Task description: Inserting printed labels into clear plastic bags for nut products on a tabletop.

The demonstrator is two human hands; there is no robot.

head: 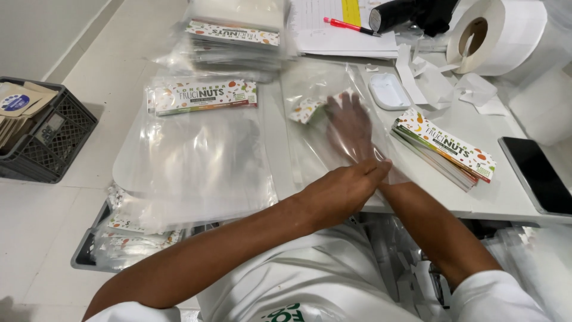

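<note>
Sliding the printed card (308, 110) deep, right hand (350, 126) flat inside the clear bag (322, 83); left hand (345, 189) pinches its mouth — keep it taut.

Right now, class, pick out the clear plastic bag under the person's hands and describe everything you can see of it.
The clear plastic bag is thin, glossy and see-through, lying flat on the white table. The right hand is pushed inside it, blurred, fingers spread, seen through the film. A printed card with fruit pictures lies inside near its far end. The left hand pinches the near, open edge. More clear bags lie stacked to its left.
</note>
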